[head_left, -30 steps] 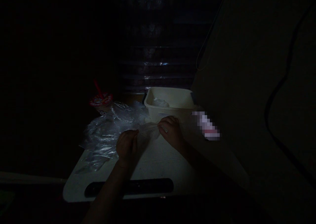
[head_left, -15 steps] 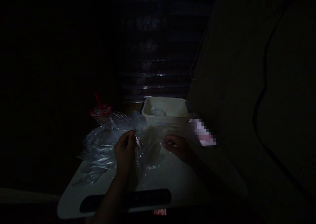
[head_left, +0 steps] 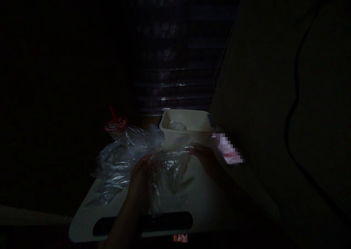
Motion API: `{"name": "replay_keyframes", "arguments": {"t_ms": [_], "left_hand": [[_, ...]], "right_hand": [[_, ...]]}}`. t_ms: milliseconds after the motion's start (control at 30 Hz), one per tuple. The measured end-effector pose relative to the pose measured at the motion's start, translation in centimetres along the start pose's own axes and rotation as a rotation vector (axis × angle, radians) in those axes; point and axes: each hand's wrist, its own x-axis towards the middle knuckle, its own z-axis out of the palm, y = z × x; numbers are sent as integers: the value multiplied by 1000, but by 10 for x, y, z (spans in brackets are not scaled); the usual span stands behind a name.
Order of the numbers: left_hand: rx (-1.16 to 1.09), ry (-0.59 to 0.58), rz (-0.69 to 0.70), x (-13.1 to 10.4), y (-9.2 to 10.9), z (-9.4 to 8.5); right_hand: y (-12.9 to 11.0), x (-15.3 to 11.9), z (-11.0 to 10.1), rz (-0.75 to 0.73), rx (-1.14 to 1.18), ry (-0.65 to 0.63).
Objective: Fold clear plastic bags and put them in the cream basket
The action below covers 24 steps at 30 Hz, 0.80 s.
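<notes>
A clear plastic bag [head_left: 171,168] is stretched between my two hands above the white table. My left hand [head_left: 139,172] pinches its left side, and the bag's lower part hangs down beside that wrist. At the upper right edge of the bag, my right hand [head_left: 201,155] is closed on the film. A heap of crumpled clear plastic bags [head_left: 117,165] lies just left of my left hand. Beyond my hands stands a cream plastic bin [head_left: 189,135] with a small crumpled clear bag [head_left: 177,125] inside. Dim light hides the finger details.
A cup with a red lid and straw [head_left: 115,124] stands behind the heap at the left. To the right of the bin lies a pink and white packet [head_left: 229,152], partly blurred. The white table [head_left: 85,227] has a dark slot [head_left: 170,221] along its near edge.
My right hand has moved up and slightly right, pulling the bag's edge taut from my left hand. The bag is spread wider between them. The view has shifted slightly.
</notes>
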Motion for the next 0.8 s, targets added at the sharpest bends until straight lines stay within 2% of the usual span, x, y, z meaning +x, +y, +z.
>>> {"name": "replay_keyframes", "arguments": {"t_ms": [133, 233, 300, 333, 367, 467, 567, 600, 667, 733, 800], "left_hand": [[2, -69, -69, -14, -3, -4], [51, -67, -10, -23, -16, -12], [165, -14, 118, -28, -29, -22], [253, 26, 195, -32, -37, -29], [374, 18, 260, -36, -43, -35], [594, -47, 485, -52, -51, -52], [814, -17, 718, -68, -42, -57], [890, -56, 757, -71, -40, -56], [1051, -249, 792, -71, -40, -50], [1208, -443, 825, -65, -52, -43], [1317, -443, 957, -57, -70, -37]], "right_hand": [[-10, 14, -11, -84, -65, -27], [-2, 18, -9, -178, -224, 45], [12, 12, -4, -230, -379, 141], [20, 7, -2, -265, -471, 163], [28, -1, 1, -299, -544, 170], [47, -26, 5, -365, -698, 99], [52, -49, 4, -407, -742, 49], [51, -56, 4, -413, -739, 63], [46, -68, 2, -431, -724, 79], [41, -78, 2, -459, -727, 10], [38, -84, 4, -488, -754, -97]]}}
